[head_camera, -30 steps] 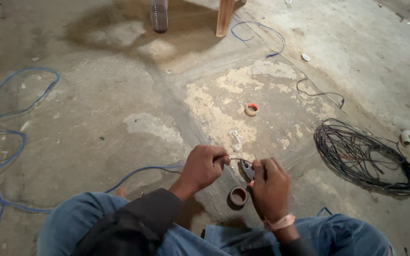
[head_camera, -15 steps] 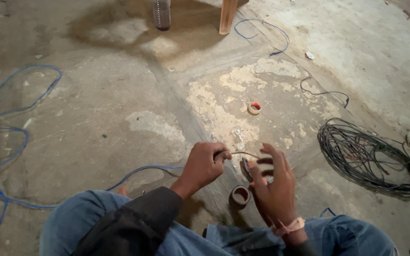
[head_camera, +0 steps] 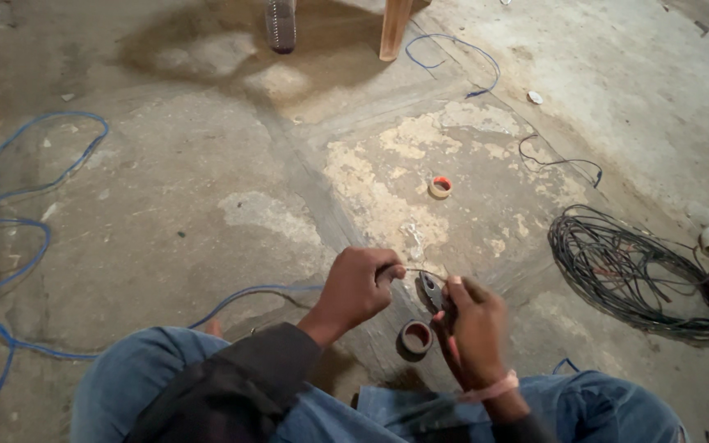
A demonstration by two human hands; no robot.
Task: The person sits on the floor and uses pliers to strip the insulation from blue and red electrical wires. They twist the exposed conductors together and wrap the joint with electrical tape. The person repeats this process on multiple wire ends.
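The person sits on the concrete floor (head_camera: 207,189) with both knees in blue jeans at the bottom of the view. The left hand (head_camera: 360,283) is closed, thumb and forefinger pinching a thin dark wire (head_camera: 410,271) that runs across to the right hand (head_camera: 476,328). The right hand is curled around a small metal tool (head_camera: 431,290), apparently pliers or a cutter, whose tip meets the wire; the exact type cannot be told. A dark tape roll (head_camera: 416,336) lies on the floor directly below the wire, between the two hands and just beside the right hand. Beyond the dark tape roll, farther from the person, a red-cored tape roll (head_camera: 440,187) lies on a patch of bare, pale concrete. To the right of the dark tape roll, well apart from it, sits a coil of black cable (head_camera: 638,275). A blue cable (head_camera: 18,238) loops across the floor far to its left, one strand running in under the left forearm. A wooden leg (head_camera: 394,29) stands at the top, well beyond both rolls.
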